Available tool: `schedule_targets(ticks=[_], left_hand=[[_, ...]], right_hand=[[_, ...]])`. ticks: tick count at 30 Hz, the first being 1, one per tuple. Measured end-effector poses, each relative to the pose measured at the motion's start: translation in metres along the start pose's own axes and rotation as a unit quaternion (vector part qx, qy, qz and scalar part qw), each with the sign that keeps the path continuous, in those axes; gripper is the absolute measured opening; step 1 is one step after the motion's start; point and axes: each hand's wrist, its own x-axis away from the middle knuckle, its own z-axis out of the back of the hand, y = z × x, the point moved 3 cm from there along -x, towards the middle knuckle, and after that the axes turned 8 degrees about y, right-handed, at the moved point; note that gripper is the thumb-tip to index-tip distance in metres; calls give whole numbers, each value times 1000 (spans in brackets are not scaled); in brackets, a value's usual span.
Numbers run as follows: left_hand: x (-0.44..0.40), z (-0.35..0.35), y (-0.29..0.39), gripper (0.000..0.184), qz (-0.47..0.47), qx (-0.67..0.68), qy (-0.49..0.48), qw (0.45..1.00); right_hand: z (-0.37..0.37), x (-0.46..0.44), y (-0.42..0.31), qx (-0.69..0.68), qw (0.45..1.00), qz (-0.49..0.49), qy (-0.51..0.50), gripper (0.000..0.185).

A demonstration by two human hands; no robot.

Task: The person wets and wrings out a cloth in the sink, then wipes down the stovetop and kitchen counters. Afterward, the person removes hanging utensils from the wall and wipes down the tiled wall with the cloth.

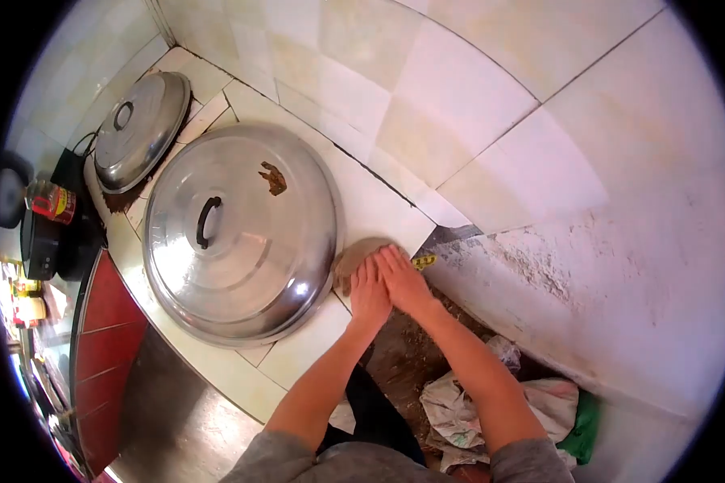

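My left hand (370,295) and my right hand (402,278) lie side by side on a folded brown cloth (364,249) at the corner of the white-tiled stove top (310,342). The fingers of both hands are stretched out and lie flat on top of the cloth, pointing away from me. Part of the cloth is hidden beneath my palms. Just left of the cloth sits a large round metal lid (242,298) with a black handle and a brown patch on its surface.
A smaller metal lid (133,153) stands at the far left, near a red-labelled bottle (51,201). Tiled wall (459,105) rises behind the stove. Sacks (455,410) and a green bag (580,431) lie on the floor at lower right.
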Motion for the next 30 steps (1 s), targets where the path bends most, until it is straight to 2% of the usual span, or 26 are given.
schedule_targets(ticks=[2,4,5,8,9,10,13,16,22,25,30], left_hand=[[-37,-17,4,68,-12,2,29,1000],[-75,-11,10,70,-29,-8,-4,1000],[-89,-29,7,67,-47,-40,37,997],[-108,-37,8,68,-44,-58,69,995],[-105,-25,8,65,-32,-21,-10,999],[-94,-18,8,65,-34,-15,-15,999],[-48,1,5,64,-32,-36,-52,997],[15,1,-4,57,-27,-37,-8,999],[147,37,-46,58,20,8,-24,999],[218,60,-74,58,76,30,-42,996],[328,88,-135,60,181,57,-12,982]], right_hand=[[2,-20,35,62,998,9,13,52],[13,-40,59,71,997,-39,9,53],[15,-49,70,55,997,-62,-2,54],[28,-58,68,36,994,-100,5,56],[6,-52,78,42,993,-106,34,57],[7,-45,70,43,992,-112,35,57],[4,-15,34,43,993,-102,38,55],[-9,24,-10,55,996,-71,6,57],[-35,85,-125,40,999,7,-22,55],[-60,109,-186,16,994,67,-84,52],[-92,125,-297,-8,979,175,-103,51]])
